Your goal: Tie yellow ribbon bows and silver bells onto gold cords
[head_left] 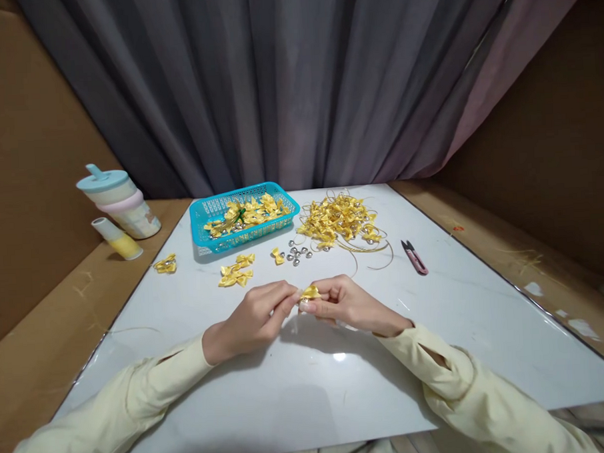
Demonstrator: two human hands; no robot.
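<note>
Both my hands meet over the middle of the white table [339, 385], pinching one small yellow ribbon bow [311, 292] between them. My left hand [256, 318] has its fingertips closed on the bow's left side. My right hand [346, 303] is curled around its right side, thumb pressed on it. Just beyond my hands lie a few loose yellow bows [236, 273] and several small silver beads [298, 252].
A blue basket [204, 221] holding yellow bows stands at the back left. A heap of yellow bows with gold cord [339, 219] lies at the back centre. Pink thread snips [414, 256] lie to the right. A lidded cup [121, 201] and a small bottle [117, 238] stand off the left edge.
</note>
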